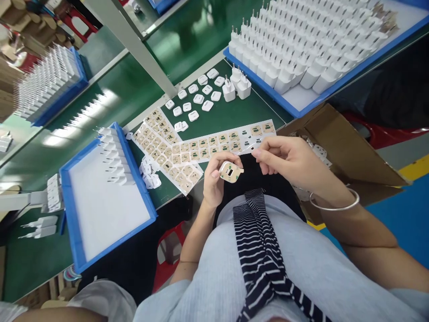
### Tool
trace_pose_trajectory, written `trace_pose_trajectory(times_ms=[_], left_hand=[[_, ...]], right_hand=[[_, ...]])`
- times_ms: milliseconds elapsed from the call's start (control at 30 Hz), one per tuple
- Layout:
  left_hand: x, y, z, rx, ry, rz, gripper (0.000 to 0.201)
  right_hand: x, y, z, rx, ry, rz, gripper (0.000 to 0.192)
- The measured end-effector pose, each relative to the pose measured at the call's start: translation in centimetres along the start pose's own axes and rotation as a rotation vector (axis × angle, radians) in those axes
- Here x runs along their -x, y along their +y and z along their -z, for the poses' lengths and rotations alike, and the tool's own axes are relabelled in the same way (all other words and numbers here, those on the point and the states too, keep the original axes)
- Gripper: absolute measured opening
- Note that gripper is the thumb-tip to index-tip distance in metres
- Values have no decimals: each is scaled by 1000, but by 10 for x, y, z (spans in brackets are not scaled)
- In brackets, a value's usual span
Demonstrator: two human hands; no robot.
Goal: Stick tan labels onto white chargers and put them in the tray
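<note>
My left hand (214,181) is closed around a white plug charger (231,172), its end face turned up toward me. A tan sticker with a dark slot and green spots covers that face, and a small tab sticks out at its edge. My right hand (284,157) is raised beside it, thumb and forefinger pinched together; whatever is between them is too small to make out. Just beyond both hands lies a sticker sheet (208,145) with tan squares, some spots at its right end peeled. More sticker sheets (161,147) lie under its left end.
A blue-rimmed tray (298,112) full of upright chargers stands at the back right. Small white caps (197,98) and several chargers (236,85) sit mid-table. Another blue tray (77,250) holds a row of chargers. Peeled scraps (149,172) pile beside it. A cardboard box (362,152) is at right.
</note>
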State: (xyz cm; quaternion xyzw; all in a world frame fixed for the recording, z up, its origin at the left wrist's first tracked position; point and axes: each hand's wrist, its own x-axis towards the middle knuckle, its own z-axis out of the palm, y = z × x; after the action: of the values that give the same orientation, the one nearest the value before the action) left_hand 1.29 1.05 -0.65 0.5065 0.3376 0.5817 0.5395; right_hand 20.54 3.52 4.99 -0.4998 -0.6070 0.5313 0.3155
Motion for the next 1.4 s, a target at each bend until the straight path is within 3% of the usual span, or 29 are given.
trace_pose_trajectory(times_ms=[167,300,400,533,667,733,900,1033,1100,1267,1400], left_hand=[[0,-2,2,-83,11,11,44],[0,0,2,-197,-2,-6,41],[1,1,1,-231,62,11,39],[-1,-4,4,-165,96,118,30],[-16,-11,19,-177,101,231,24],[-29,-11,27,-283,169,194,23],[-68,-2,38,-434,245,141,27],[-106,3,30,-615,244,57,31],[-124,2,25,-707,194,68,35],[-153,-8,15,-1015,-145,275,54],[-167,-22,10,-1468,-274,168,53]], right_hand=[[0,3,-19,-125,-90,-11,38],[-2,8,-39,-80,-6,36,39],[-3,14,-49,-46,46,97,37],[-8,24,-49,28,63,119,35],[-17,44,-35,-148,26,79,35],[-21,60,-25,-180,118,56,32],[-30,98,-2,51,549,81,12],[-40,114,3,244,593,180,12],[-47,117,1,344,584,249,11],[-62,116,-3,445,518,259,14],[-59,110,15,329,535,248,12]])
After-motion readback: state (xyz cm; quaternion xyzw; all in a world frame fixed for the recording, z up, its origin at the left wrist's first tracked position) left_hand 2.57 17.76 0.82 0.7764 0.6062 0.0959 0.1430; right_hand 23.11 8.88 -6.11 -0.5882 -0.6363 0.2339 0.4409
